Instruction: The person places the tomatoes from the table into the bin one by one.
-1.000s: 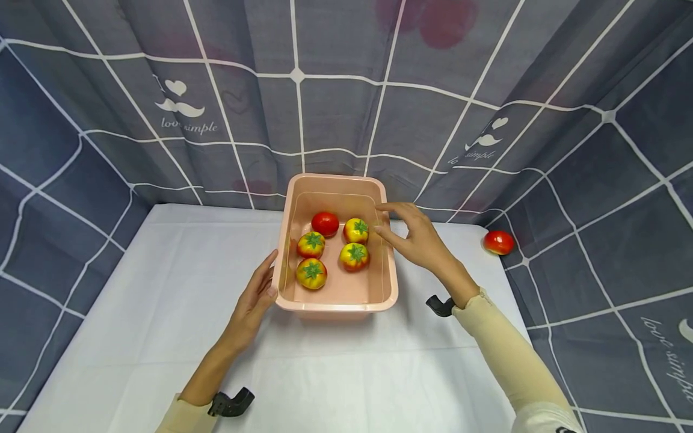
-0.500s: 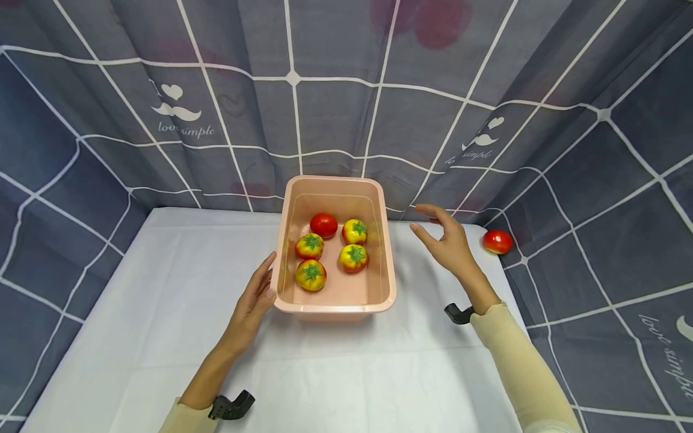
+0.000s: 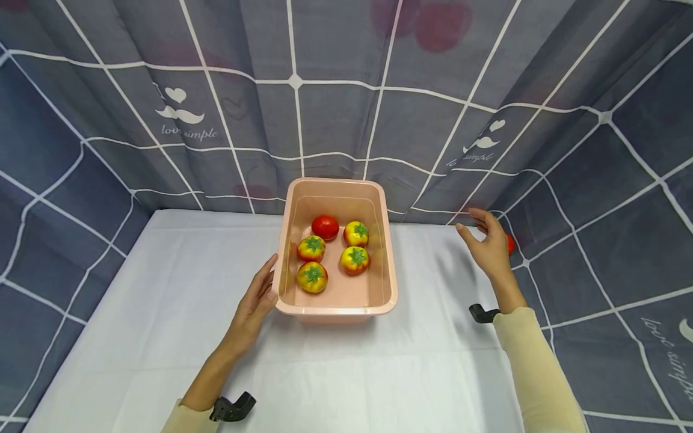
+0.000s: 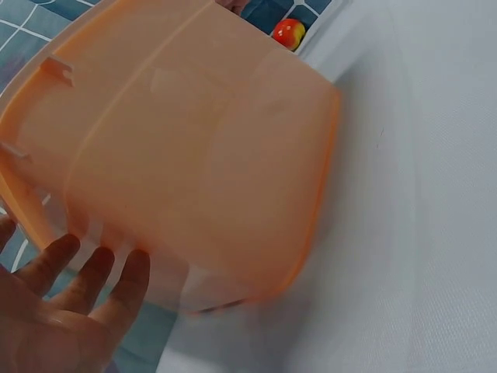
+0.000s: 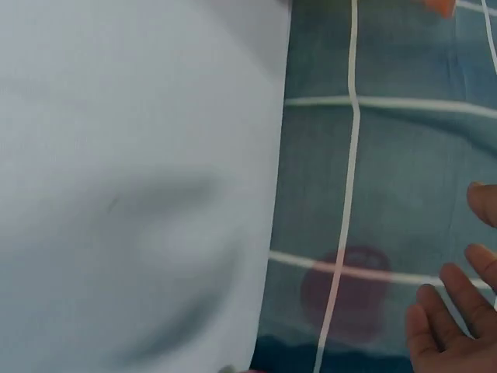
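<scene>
My left hand [image 3: 250, 307] rests against the left side of a peach plastic bin [image 3: 340, 311]. In the left wrist view its fingers [image 4: 93, 280] touch the outer wall, fairly straight. Inside the bin lie several tomatoes: one plain red tomato [image 3: 325, 228] at the back and yellow-red ones with green star-shaped tops, such as the front tomato [image 3: 312, 277]. My right hand [image 3: 491, 249] hovers near the table's right edge, fingers spread and holding nothing. Just beyond it, another red tomato [image 3: 511, 244] is mostly hidden by that hand; the left wrist view shows this tomato [image 4: 289, 33] more fully.
A white cloth covers the table [image 3: 433, 361]. Grey-blue checked curtains [image 3: 346, 108] hang behind it and along both sides. The lone tomato sits at the table's far right corner, close to the side curtain [image 3: 612, 252].
My right hand has moved from over the bin's right rim across to the lone tomato at the right, now partly covering it. The left hand and bin stay in place.
</scene>
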{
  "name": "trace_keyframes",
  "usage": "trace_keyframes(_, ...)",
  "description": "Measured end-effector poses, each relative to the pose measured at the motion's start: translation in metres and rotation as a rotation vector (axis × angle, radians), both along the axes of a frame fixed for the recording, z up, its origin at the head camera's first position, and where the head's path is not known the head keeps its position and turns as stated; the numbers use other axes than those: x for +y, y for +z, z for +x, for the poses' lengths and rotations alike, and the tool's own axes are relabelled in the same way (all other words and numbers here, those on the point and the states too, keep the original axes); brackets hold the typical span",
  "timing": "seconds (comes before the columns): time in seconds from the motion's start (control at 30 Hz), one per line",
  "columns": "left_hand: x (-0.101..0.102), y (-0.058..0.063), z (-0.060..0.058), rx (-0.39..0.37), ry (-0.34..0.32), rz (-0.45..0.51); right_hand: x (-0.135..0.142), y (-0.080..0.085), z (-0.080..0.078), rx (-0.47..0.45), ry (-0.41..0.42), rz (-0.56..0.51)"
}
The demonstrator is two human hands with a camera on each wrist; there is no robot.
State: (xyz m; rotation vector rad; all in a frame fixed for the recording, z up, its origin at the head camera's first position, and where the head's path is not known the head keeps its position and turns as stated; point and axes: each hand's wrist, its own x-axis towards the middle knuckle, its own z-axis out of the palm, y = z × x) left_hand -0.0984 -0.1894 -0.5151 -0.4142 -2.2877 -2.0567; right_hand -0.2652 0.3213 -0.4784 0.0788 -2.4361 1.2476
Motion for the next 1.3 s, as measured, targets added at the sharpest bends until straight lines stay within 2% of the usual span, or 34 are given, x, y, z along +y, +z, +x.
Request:
trace_keyframes(0.23,0.000,0.000,0.000,-0.006,0.002,-0.001,0.022,-0.008,-0.007,-0.089,-0.128,0.060)
trace_keyframes(0.47,0.000,0.000,0.001,-0.010,-0.003,0.007,0.053,-0.028,-0.010,-0.203,-0.277,0.099)
trace_keyframes(0.63,0.000,0.002,0.001,-0.012,-0.007,0.006,0.073,-0.040,-0.011,-0.288,-0.380,0.082)
trace_keyframes(0.83,0.001,0.005,0.002,-0.015,-0.003,0.000,0.084,-0.050,-0.012,-0.361,-0.360,0.125)
trace_keyframes(1.0,0.000,0.004,0.002,-0.009,-0.006,0.003,0.085,-0.061,-0.014,-0.358,-0.329,0.159)
trace_keyframes(1.13,0.000,0.003,0.002,-0.006,-0.007,0.003,0.085,-0.069,-0.016,-0.344,-0.343,0.140)
trace_keyframes(1.3,0.001,0.003,0.003,-0.017,-0.007,-0.010,0.087,-0.075,-0.017,-0.376,-0.387,0.116)
